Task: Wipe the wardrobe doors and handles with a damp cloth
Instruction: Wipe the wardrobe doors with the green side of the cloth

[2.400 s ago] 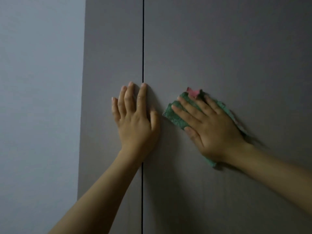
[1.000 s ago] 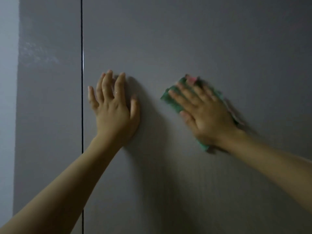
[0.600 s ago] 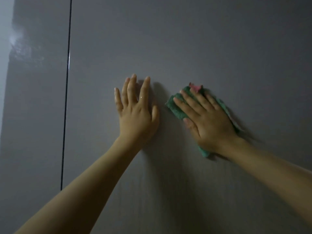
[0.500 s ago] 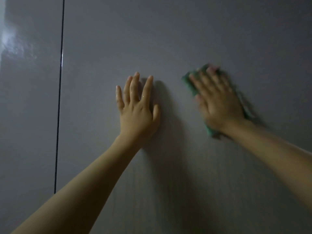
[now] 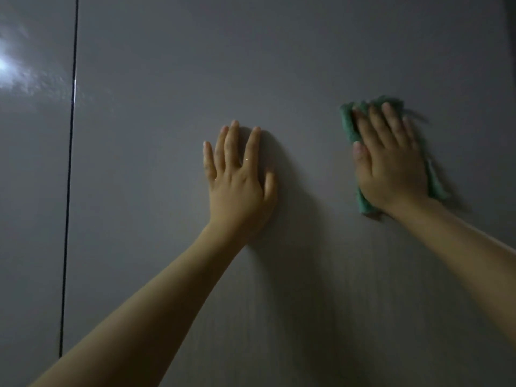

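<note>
A wide grey wardrobe door (image 5: 173,79) fills most of the view. My right hand (image 5: 389,160) lies flat on a folded green cloth (image 5: 349,127) and presses it against the door at the upper right, fingers straight and pointing up. The cloth shows along the hand's left side, above the fingertips and at its right edge. My left hand (image 5: 240,180) rests flat on the bare door near the middle, fingers straight and slightly spread. No handle is in view.
A dark vertical gap (image 5: 69,174) at the left separates this door from the neighbouring grey door (image 5: 30,191), which carries a bright light reflection at its upper part. A darker strip shows at the top right corner.
My right hand has slid the cloth up and to the right across the door, away from my left hand. My left hand stays flat on the door in about the same place.
</note>
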### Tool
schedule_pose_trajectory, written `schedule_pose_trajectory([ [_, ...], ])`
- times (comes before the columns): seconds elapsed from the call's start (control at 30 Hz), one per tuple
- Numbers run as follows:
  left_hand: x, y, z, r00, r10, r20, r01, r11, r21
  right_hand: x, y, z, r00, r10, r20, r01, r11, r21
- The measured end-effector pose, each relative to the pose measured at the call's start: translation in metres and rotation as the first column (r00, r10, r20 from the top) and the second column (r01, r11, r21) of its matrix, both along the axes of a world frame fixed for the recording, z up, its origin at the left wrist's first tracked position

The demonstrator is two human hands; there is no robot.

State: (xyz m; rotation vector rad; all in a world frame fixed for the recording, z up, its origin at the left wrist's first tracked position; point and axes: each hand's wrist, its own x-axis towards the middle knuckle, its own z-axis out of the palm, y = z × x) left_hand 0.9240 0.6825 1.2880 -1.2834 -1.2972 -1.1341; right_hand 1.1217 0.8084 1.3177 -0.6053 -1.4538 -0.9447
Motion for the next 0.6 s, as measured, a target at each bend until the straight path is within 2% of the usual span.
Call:
schedule_pose_trajectory([
  [0.07, 0.013, 0.006, -0.001, 1.000, -0.020, -0.014, 0.020, 1.000, 0.016, -0.009, -0.001, -0.008, 0.993, 0.004, -0.120, -0.008, 0.999, -0.036],
  [0.1, 0.021, 0.010, -0.002, 0.999, -0.027, -0.025, 0.027, 0.999, 0.035, -0.014, -0.003, -0.019, 0.993, 0.009, -0.114, -0.011, 1.000, -0.022],
  [0.23, 0.047, 0.027, -0.001, 0.995, -0.064, -0.074, 0.068, 0.996, 0.055, -0.001, -0.007, -0.057, 0.975, 0.023, 0.223, -0.034, 0.998, 0.049],
  [0.3, 0.056, 0.034, 0.001, 0.993, -0.073, -0.098, 0.077, 0.996, 0.035, 0.018, 0.001, -0.048, 0.957, -0.005, 0.289, -0.016, 0.997, 0.071],
  [0.33, 0.059, 0.037, 0.002, 0.992, -0.077, -0.100, 0.080, 0.996, 0.032, 0.026, 0.007, -0.039, 0.968, -0.015, 0.251, -0.003, 0.998, 0.070],
  [0.4, 0.063, 0.040, 0.003, 0.993, -0.086, -0.079, 0.089, 0.995, 0.039, 0.042, 0.018, -0.019, 0.997, -0.013, 0.080, 0.011, 1.000, 0.023],
  [0.5, 0.063, 0.041, 0.002, 0.996, -0.024, -0.089, 0.025, 1.000, 0.001, 0.047, 0.024, -0.010, 0.987, 0.011, -0.163, -0.026, 0.996, -0.091],
  [0.57, 0.061, 0.042, 0.001, 0.993, 0.038, -0.110, -0.038, 0.999, 0.002, 0.037, 0.019, -0.025, 0.985, 0.008, -0.172, -0.019, 0.998, -0.066],
  [0.6, 0.061, 0.043, 0.001, 0.993, 0.050, -0.112, -0.048, 0.999, 0.018, 0.034, 0.016, -0.038, 0.994, 0.004, -0.107, -0.007, 1.000, -0.027],
])
